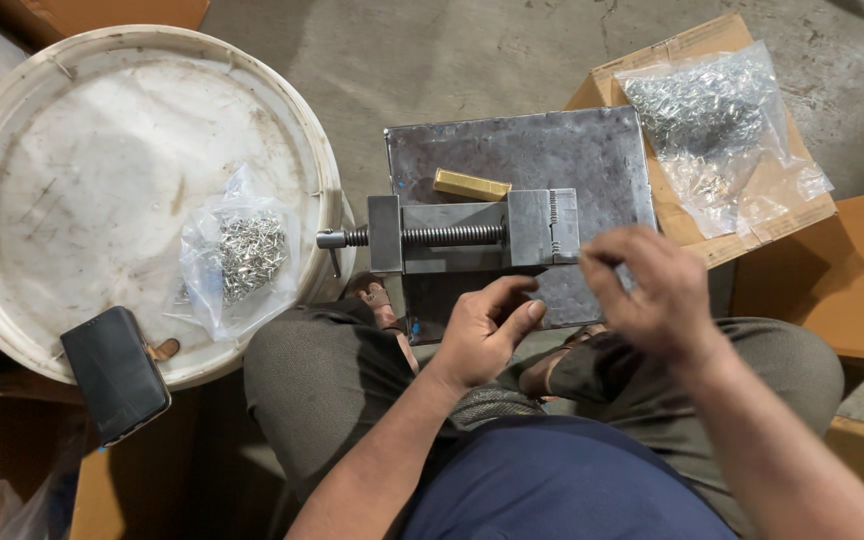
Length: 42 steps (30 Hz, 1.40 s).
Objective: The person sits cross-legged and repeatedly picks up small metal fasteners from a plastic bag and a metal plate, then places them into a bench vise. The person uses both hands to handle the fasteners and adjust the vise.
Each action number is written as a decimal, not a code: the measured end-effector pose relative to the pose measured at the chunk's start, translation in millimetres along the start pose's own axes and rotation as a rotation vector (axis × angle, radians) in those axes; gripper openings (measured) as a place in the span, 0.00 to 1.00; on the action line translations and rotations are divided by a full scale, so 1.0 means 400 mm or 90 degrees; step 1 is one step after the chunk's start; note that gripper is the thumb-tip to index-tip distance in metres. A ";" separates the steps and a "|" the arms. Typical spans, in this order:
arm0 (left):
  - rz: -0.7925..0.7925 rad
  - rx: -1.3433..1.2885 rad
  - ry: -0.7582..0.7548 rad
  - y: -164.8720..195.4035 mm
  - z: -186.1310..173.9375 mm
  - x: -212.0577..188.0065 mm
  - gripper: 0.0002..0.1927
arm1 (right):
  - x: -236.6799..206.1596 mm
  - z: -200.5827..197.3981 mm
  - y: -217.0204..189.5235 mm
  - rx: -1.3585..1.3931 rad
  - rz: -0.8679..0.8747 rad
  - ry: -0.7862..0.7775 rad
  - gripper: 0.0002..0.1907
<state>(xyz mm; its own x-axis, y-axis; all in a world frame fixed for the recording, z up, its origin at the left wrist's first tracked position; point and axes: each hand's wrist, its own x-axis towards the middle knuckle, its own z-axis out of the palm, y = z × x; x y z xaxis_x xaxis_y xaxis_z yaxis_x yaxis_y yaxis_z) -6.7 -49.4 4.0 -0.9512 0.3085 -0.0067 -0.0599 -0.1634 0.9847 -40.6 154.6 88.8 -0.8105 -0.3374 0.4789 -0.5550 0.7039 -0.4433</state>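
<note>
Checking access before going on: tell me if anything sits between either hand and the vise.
Nothing visible does. The left hand lies just below the vise, and the right hand is at its right end; the brass bar lies behind it.

from my feed i see a grey concrete floor (472, 60), scuffed and cracked in places. brown cardboard boxes (852, 280) crowd the right edge, and another box (102, 12) sits at the top left. the light is soft and even, falling from above without hard shadows.

Vise (472, 235) on plate (592, 150); bucket (102, 120) left
</note>
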 end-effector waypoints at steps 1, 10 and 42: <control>-0.004 0.022 -0.001 0.001 0.000 0.000 0.17 | 0.021 -0.013 0.000 -0.016 0.002 -0.033 0.03; -0.030 0.050 -0.019 0.004 -0.005 0.003 0.18 | 0.135 -0.047 -0.041 -0.130 -0.052 -0.206 0.05; -0.011 0.160 -0.016 0.035 0.003 0.006 0.16 | 0.064 -0.007 -0.043 0.013 0.162 -0.075 0.07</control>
<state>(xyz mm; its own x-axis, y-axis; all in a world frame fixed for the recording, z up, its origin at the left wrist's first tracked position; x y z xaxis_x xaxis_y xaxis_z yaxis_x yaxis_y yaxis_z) -9.5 -49.9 17.8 -0.9429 0.3323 -0.0222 0.0042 0.0787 0.9969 -51.3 135.4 110.7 -0.9395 -0.2227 0.2602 -0.3342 0.7626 -0.5539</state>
